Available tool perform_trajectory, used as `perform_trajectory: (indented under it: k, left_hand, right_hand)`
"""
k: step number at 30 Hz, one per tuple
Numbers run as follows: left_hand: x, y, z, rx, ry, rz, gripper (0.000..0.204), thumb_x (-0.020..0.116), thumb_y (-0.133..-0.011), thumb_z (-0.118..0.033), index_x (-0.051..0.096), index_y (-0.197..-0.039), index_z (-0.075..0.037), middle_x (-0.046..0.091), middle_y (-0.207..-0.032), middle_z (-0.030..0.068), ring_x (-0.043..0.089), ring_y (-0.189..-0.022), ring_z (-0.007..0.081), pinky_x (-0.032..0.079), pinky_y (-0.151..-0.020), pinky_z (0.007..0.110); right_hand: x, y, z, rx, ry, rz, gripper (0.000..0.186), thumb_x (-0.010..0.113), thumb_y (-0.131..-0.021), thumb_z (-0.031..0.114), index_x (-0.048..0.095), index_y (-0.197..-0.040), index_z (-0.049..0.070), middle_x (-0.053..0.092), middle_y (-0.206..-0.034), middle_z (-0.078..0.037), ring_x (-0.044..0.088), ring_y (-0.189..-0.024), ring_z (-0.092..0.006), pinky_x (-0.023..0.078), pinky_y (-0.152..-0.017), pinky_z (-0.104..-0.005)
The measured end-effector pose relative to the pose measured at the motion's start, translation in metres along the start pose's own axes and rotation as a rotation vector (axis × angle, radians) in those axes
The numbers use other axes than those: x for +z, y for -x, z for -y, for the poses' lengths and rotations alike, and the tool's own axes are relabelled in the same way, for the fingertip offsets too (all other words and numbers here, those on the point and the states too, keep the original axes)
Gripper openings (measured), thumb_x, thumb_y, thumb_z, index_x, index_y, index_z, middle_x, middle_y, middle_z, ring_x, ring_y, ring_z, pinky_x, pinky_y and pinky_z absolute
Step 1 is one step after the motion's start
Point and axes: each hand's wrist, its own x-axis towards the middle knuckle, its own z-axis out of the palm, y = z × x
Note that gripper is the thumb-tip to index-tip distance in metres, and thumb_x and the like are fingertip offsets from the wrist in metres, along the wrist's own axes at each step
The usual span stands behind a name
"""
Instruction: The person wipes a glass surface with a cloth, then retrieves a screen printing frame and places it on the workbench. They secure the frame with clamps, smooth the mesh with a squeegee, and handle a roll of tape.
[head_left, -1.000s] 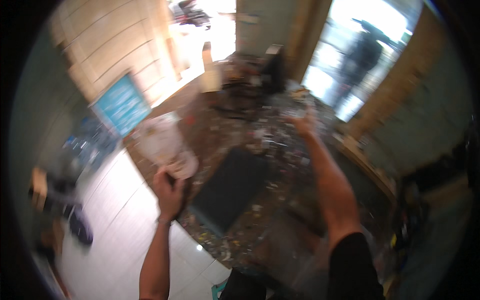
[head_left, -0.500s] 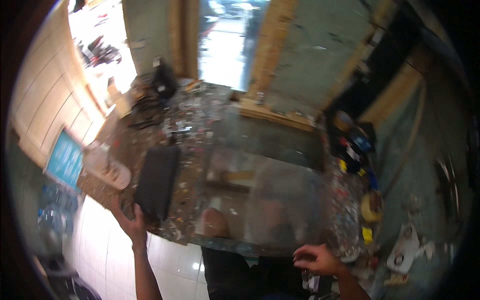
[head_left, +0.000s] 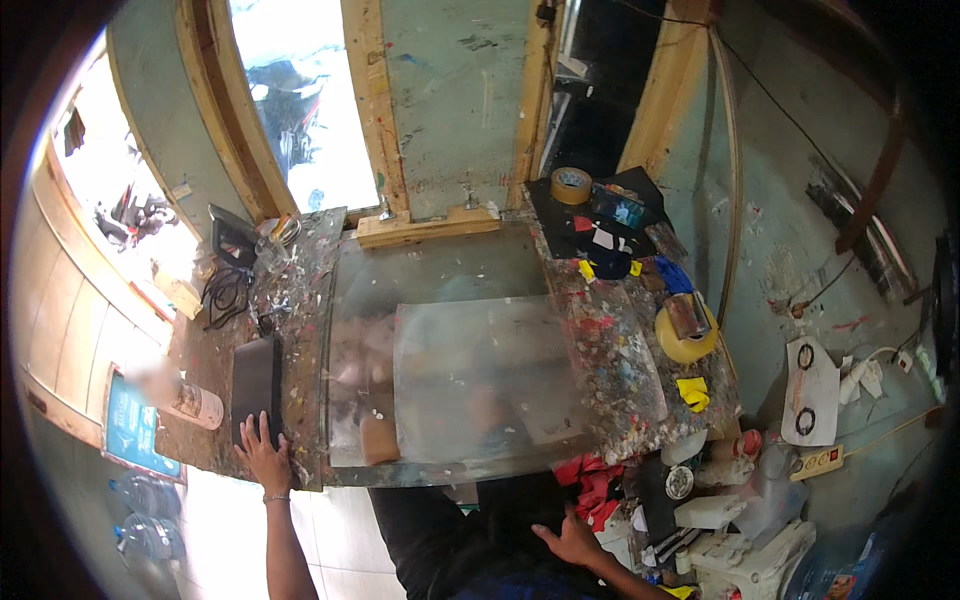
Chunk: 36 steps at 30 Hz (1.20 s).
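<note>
My left hand (head_left: 265, 458) lies palm down on the near end of a flat black rectangular piece (head_left: 258, 372), its fingers stretched out. That piece rests on the stained worktable, left of a glass pane (head_left: 440, 268). A translucent sheet (head_left: 485, 370) covers part of the glass. Low over my lap, past the table's near edge, is my right hand (head_left: 573, 545); its thumb and a finger stand apart, and nothing shows in it. Beside the black piece is a pale oblong thing (head_left: 198, 408), partly blurred.
At the back left stands a clothes iron (head_left: 232, 238) with its cord. A tape roll (head_left: 571, 186), a yellow roll (head_left: 685, 338) and yellow scraps (head_left: 692, 393) lie on the right. A wooden bar (head_left: 428, 229) borders the glass. Cluttered containers and a power strip (head_left: 818, 462) sit lower right.
The view has swung right and steadied. My left hand has come from the black piece's near left corner onto its top. My right hand has dropped from the table's edge toward my lap.
</note>
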Motion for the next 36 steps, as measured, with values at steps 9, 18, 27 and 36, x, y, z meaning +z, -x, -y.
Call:
perform_trajectory:
  k: [9, 18, 27, 36]
  left_hand:
    - [-0.01, -0.003, 0.007, -0.038, -0.029, 0.075, 0.064, 0.061, -0.09, -0.023, 0.039, -0.15, -0.022, 0.036, -0.155, 0.0088, 0.027, -0.147, 0.0291, 0.019, -0.117, 0.062]
    - [-0.104, 0.062, -0.104, 0.126, 0.491, -0.13, 0.048, 0.06, -0.096, -0.013, 0.046, -0.141, -0.001, 0.045, -0.145, 0.0218, 0.036, -0.14, 0.0363, 0.028, -0.115, 0.048]
    - [-0.051, 0.081, -0.227, -0.142, 1.012, 0.417, 0.024, 0.064, -0.095, -0.018, 0.064, -0.104, 0.004, 0.069, -0.076, 0.0106, 0.062, -0.063, 0.0144, 0.049, -0.059, 0.031]
    - [-0.046, 0.092, -0.204, -0.228, 1.052, 0.432, 0.021, 0.066, -0.091, -0.017, 0.069, -0.086, 0.003, 0.07, -0.071, 0.0129, 0.066, -0.059, 0.0176, 0.051, -0.057, 0.032]
  right_hand:
    - [-0.03, -0.004, 0.029, -0.022, -0.005, 0.175, 0.112, 0.058, -0.084, 0.072, 0.023, -0.147, -0.013, 0.053, -0.127, -0.04, 0.057, -0.118, -0.048, 0.048, -0.099, -0.0483]
    - [-0.063, -0.021, 0.043, -0.492, 0.172, 0.516, 0.077, 0.056, -0.093, 0.057, 0.044, -0.14, -0.003, 0.066, -0.118, -0.027, 0.064, -0.11, -0.0429, 0.052, -0.094, -0.0469]
    - [-0.189, -0.11, 0.034, -0.455, 0.534, -0.508, 0.07, 0.061, -0.094, 0.044, 0.041, -0.147, 0.004, 0.041, -0.151, -0.021, 0.037, -0.14, -0.0399, 0.025, -0.115, -0.057]
    - [-0.177, -0.116, 0.03, -0.493, 0.5, -0.492, 0.07, 0.069, -0.087, 0.039, 0.046, -0.143, 0.006, 0.039, -0.152, -0.021, 0.035, -0.14, -0.041, 0.023, -0.116, -0.0585]
